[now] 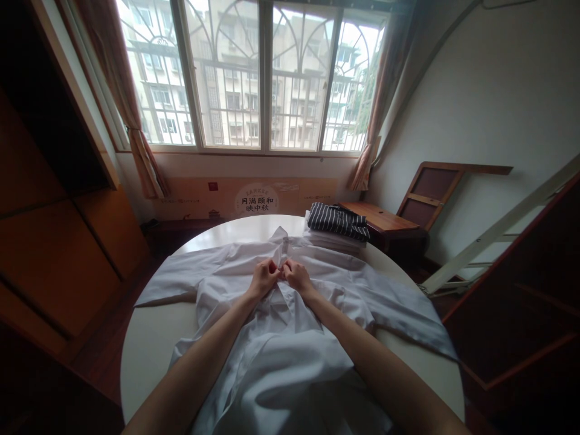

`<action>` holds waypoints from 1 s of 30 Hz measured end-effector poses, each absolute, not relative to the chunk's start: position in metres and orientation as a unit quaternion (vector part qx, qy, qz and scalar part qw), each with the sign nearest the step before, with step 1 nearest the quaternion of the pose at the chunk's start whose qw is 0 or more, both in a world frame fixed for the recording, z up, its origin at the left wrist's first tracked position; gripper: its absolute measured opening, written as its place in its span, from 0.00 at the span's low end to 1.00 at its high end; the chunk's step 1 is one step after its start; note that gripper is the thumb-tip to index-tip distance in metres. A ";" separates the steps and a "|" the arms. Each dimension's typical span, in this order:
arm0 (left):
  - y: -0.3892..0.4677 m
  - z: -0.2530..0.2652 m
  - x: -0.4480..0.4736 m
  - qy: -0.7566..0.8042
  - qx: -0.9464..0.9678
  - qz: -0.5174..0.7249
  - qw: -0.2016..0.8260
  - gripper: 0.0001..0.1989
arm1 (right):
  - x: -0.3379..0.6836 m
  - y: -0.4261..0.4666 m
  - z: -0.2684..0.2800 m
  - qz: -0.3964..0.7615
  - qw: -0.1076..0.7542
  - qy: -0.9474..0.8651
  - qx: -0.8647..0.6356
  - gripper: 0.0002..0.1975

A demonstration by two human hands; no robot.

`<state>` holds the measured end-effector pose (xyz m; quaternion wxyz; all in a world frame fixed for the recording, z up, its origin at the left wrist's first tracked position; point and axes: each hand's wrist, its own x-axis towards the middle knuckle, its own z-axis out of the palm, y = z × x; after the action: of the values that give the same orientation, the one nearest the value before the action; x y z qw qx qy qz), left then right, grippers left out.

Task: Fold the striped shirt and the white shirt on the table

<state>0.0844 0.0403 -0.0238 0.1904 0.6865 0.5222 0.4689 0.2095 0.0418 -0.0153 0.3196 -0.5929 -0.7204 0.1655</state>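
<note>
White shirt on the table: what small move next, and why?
Probably straighten the front of the shirt a little: the left hand and right hand pinch it close together below the collar, and it is rumpled around them.

A round white table (147, 356) bears a spread shirt (286, 311) and, seemingly, folded clothes (338, 223).

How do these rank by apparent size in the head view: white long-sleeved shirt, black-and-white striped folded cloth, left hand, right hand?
1. White long-sleeved shirt
2. Black-and-white striped folded cloth
3. Left hand and right hand: too alike to rank
</note>
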 end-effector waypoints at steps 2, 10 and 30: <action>0.040 -0.023 0.084 0.514 0.673 0.483 0.223 0.05 | 0.210 0.043 -0.013 0.182 0.325 -0.713 -0.594 0.13; 0.045 -0.020 0.075 0.451 0.635 0.499 0.381 0.11 | 0.223 0.051 0.009 0.317 0.296 -0.736 -0.520 0.09; 0.045 -0.019 0.082 0.486 0.510 0.573 0.419 0.03 | 0.240 0.047 -0.003 0.634 0.386 -0.573 -0.349 0.09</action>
<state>0.0825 0.0451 -0.0195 0.4190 0.5097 0.4856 0.5734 0.2399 0.0466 -0.0027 0.3863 -0.3486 -0.5725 0.6336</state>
